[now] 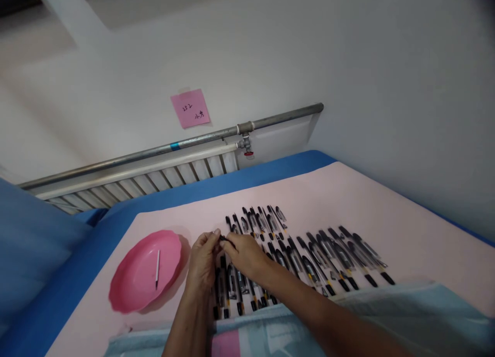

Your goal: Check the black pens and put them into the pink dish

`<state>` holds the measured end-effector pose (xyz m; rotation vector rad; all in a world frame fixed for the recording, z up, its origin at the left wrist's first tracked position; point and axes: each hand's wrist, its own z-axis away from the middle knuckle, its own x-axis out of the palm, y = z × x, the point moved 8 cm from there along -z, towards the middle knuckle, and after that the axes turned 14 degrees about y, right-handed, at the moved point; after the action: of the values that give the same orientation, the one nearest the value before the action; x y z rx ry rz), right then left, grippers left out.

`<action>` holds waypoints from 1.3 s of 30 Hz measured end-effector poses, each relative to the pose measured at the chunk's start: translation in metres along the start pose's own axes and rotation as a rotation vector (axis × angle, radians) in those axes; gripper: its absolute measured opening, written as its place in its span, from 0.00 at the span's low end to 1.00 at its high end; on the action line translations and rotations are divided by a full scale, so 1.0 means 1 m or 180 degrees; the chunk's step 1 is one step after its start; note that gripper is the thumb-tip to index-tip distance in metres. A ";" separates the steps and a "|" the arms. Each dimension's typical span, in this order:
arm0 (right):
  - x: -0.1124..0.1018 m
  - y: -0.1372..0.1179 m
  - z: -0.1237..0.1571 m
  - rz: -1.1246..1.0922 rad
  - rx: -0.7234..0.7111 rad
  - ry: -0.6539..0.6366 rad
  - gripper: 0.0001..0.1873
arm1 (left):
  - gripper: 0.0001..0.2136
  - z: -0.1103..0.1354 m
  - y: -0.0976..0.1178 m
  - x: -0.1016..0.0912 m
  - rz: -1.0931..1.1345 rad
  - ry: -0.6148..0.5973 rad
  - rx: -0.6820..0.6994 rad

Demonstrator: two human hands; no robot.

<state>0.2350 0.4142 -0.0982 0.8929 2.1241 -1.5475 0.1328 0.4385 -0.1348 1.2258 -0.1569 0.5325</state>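
The pen point(224, 238) is pinched between both hands just above the sheet point(386, 202), left of its middle and over the left end of the rows. The left hand point(203, 261) closes its fingertips on one end and the right hand point(245, 254) on the other. That grip probably steadies so thin a thing at both ends while the fingers work on it. It looks dark and slim, but fingers cover most of it, so it may be only a part of a pen.

The other pens point(309, 254) lie side by side in rows running toward the sheet's right edge, black with clear barrels. Laid apart like that, each seems easy to pick up singly. Near the sheet's left edge sits a pink plate point(145, 272) with one thin white rod point(157, 268) in it. Its raised rim likely keeps the rod from rolling. A pale cloth point(386, 310) covers the near edge.
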 end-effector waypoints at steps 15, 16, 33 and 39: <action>0.002 0.001 0.000 -0.0108 -0.0015 0.0055 0.13 | 0.10 0.003 0.001 0.002 -0.0028 -0.0054 0.0036; 0.003 0.003 0.000 -0.0120 0.0011 0.0049 0.13 | 0.09 0.003 0.001 0.003 -0.0041 -0.0097 0.0027; 0.002 0.006 -0.001 -0.0221 0.0112 0.0034 0.14 | 0.12 0.002 0.002 0.005 -0.0071 -0.0210 -0.0060; 0.001 0.001 0.000 -0.0053 -0.0019 0.0025 0.13 | 0.11 0.004 0.001 0.004 -0.0112 -0.0065 0.0031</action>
<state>0.2347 0.4152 -0.0998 0.8831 2.1457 -1.5475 0.1369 0.4364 -0.1314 1.2416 -0.1499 0.4908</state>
